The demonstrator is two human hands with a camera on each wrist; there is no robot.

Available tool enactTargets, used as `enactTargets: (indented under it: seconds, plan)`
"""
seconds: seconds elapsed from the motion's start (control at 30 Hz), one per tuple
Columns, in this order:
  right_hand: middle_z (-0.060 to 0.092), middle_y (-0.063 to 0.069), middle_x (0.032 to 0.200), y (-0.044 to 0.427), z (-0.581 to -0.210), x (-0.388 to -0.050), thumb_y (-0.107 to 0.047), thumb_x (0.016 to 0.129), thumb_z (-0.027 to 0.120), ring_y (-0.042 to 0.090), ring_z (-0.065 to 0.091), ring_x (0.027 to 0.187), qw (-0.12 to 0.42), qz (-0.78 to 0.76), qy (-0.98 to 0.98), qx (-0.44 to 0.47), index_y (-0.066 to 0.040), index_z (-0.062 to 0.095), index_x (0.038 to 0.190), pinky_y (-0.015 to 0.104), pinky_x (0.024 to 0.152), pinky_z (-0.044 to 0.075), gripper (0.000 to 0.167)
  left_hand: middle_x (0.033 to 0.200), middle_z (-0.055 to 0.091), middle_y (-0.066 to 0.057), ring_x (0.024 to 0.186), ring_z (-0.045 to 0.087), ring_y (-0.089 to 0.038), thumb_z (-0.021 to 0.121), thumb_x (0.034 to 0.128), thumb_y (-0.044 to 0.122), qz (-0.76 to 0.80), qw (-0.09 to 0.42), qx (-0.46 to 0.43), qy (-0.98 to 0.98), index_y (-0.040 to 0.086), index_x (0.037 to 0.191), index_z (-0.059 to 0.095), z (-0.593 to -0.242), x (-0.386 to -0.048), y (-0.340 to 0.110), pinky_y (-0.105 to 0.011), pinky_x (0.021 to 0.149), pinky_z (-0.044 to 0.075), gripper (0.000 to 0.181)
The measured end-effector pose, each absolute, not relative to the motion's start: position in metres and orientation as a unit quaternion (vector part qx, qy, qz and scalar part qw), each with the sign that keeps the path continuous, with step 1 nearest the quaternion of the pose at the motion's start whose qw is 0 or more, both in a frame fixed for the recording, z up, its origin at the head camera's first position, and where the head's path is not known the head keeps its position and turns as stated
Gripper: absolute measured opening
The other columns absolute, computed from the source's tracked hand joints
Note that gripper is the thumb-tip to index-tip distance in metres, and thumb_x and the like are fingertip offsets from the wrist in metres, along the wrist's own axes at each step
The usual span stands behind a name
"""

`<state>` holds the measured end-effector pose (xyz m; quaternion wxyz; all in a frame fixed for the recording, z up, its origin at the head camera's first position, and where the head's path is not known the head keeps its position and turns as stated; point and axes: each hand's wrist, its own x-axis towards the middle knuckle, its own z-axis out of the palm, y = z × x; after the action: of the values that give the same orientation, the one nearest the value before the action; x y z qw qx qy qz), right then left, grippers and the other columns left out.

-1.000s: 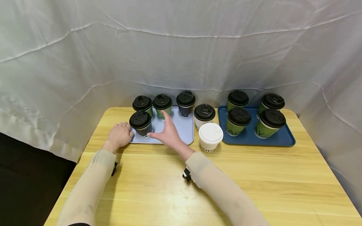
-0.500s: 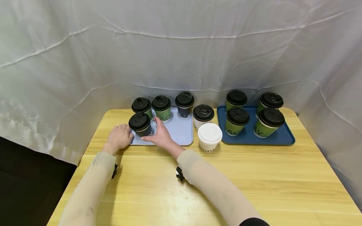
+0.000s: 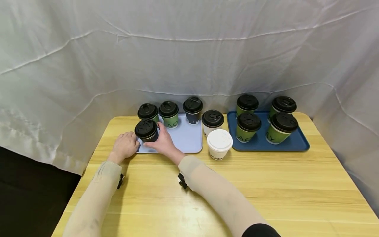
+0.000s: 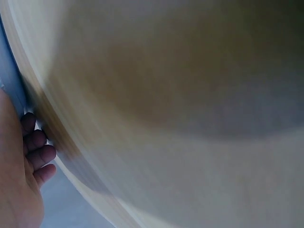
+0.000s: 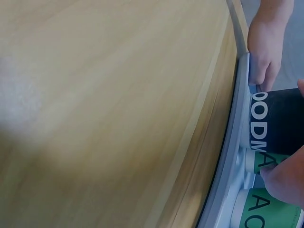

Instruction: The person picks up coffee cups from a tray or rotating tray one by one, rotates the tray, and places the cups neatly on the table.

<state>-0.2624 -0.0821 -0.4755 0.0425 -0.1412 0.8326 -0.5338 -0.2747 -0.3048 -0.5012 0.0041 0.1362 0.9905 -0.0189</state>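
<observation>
At the near left corner of the pale blue tray (image 3: 188, 138), a black paper cup (image 3: 146, 130) in hand

The right hand (image 3: 164, 142) has its grip curled round the cup. Two green paper cups (image 3: 170, 116) stand just behind it on the tray. The left hand (image 3: 125, 145) touches the tray's left edge; whether its grip clamps the tray cannot be told.

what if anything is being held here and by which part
The right hand holds the front dark cup by its side, below the black lid. The left hand is at the light tray edge; whether it grips cannot be told.
</observation>
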Motion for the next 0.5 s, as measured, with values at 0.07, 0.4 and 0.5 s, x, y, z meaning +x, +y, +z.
enactTargets:
  seconds: [0.07,0.4,0.5]
  plan:
    - [0.044,0.018,0.156,-0.0836,-0.4752,-0.2627,-0.025,0.078,0.09,0.032,0.048,0.142,0.037,-0.533,0.833,-0.148,-0.005,0.029,0.159,0.042,0.116,0.039,0.103,0.107,0.059,-0.022,0.106,0.056,-0.043,0.041,0.1025,0.024,-0.019,0.003,0.135,0.991,-0.006,0.109,0.057,-0.5014,-0.2746,-0.3051,-0.057,0.098,0.041,0.035]
    - [0.05,0.019,0.15,-0.0896,-0.4768,-0.2637,-0.023,0.079,0.089,0.031,0.052,0.138,0.013,-0.526,0.835,-0.162,-0.003,0.035,0.154,0.039,0.115,0.04,0.094,0.108,0.059,-0.022,0.107,0.056,-0.043,0.043,0.1022,0.024,-0.013,-0.003,0.131,0.991,-0.007,0.11,0.058,-0.5014,-0.2732,-0.3032,-0.056,0.097,0.041,0.035]
    - [0.051,0.019,0.149,-0.09,-0.4777,-0.2644,-0.022,0.08,0.088,0.031,0.052,0.137,0.005,-0.524,0.836,-0.162,-0.002,0.036,0.152,0.039,0.115,0.04,0.091,0.106,0.059,-0.022,0.105,0.056,-0.043,0.043,0.1018,0.023,-0.012,-0.008,0.131,0.991,-0.006,0.109,0.058,-0.5016,-0.2728,-0.303,-0.056,0.095,0.042,0.034]
